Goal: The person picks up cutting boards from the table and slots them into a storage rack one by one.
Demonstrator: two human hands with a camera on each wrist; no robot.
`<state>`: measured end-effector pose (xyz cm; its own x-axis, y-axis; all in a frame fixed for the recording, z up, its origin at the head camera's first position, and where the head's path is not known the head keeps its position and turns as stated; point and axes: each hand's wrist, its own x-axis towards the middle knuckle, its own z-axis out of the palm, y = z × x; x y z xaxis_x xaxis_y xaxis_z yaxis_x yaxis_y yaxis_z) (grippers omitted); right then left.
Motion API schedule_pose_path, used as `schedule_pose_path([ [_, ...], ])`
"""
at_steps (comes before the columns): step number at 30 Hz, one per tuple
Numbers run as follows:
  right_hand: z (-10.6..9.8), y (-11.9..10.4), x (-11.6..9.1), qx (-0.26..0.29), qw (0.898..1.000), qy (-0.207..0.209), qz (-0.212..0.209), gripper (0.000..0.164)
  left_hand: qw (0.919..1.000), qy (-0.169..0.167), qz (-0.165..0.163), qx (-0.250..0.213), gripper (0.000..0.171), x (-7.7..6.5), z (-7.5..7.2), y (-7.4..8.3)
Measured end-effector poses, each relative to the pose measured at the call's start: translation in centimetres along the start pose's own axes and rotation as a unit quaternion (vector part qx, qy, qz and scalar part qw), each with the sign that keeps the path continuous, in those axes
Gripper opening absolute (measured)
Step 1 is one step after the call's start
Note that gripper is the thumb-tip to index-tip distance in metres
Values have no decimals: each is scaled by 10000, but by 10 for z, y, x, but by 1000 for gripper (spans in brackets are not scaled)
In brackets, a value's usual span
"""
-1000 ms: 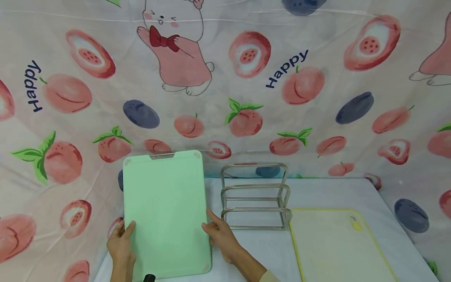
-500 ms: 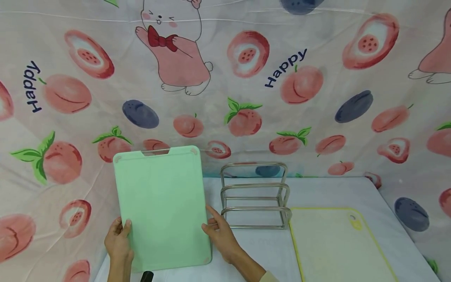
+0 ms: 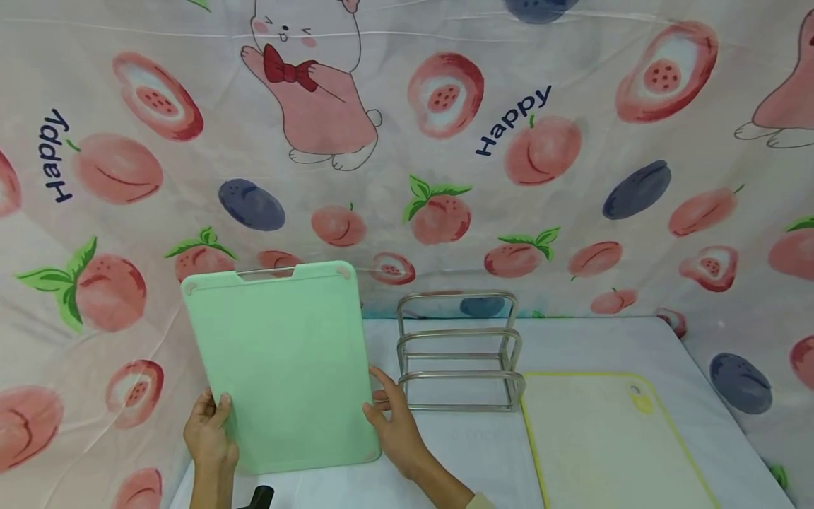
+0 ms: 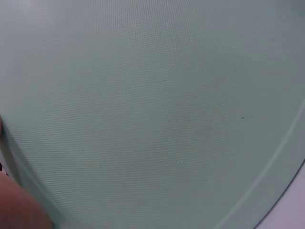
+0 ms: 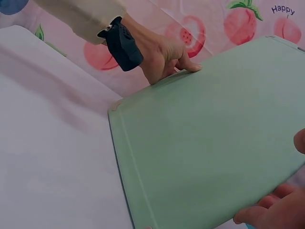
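Note:
A light green cutting board [image 3: 286, 367] is held up, tilted back, over the left part of the table. My left hand [image 3: 211, 437] grips its left edge, thumb on the near face and fingers behind. At the opposite edge, my right hand [image 3: 399, 428] pinches it with the thumb in front and the other fingers at the side and back. The board's ribbed face [image 4: 143, 119] fills most of the left wrist view. In the right wrist view the left hand [image 5: 164, 55] holds the far edge, while part of the right hand [image 5: 279, 210] shows at the near edge.
Right of the board stands a metal wire rack [image 3: 461, 375] with several upright loops. A translucent cutting board with a yellow rim [image 3: 610, 438] lies flat at the right of the white-covered table [image 3: 445, 459]. Fruit-printed cloth [image 3: 394, 212] hangs behind.
Both hands have raised the green cutting board slightly; its top has swung to the left and its lower edge has come up. The rack and the yellow-rimmed board stay put.

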<state>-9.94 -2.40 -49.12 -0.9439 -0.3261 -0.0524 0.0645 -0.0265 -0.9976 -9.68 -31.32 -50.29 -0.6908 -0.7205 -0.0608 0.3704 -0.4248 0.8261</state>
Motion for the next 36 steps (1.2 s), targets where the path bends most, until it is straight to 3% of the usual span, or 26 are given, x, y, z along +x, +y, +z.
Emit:
schedule_pose_path([
  [8, 5, 0, -3, 9, 9994, -57, -335, 56, 9972, -397, 322, -551, 18, 2, -3, -3],
  [15, 10, 1, -4, 139, 9989, -66, -451, 60, 9905, -551, 374, -1205, 18, 6, -1, -2],
  [27, 15, 3, -3, 268, 9967, -94, -765, 61, 9814, -350, 307, -1862, 11, 14, 0, -3],
  [32, 17, 4, -3, 300, 9948, -149, -958, 62, 9778, -329, 282, -2050, 23, 15, 1, -1],
  [36, 18, 2, -5, 181, 9936, -269, -1081, 65, 9797, -345, 250, -1958, 32, 17, 1, 0],
])
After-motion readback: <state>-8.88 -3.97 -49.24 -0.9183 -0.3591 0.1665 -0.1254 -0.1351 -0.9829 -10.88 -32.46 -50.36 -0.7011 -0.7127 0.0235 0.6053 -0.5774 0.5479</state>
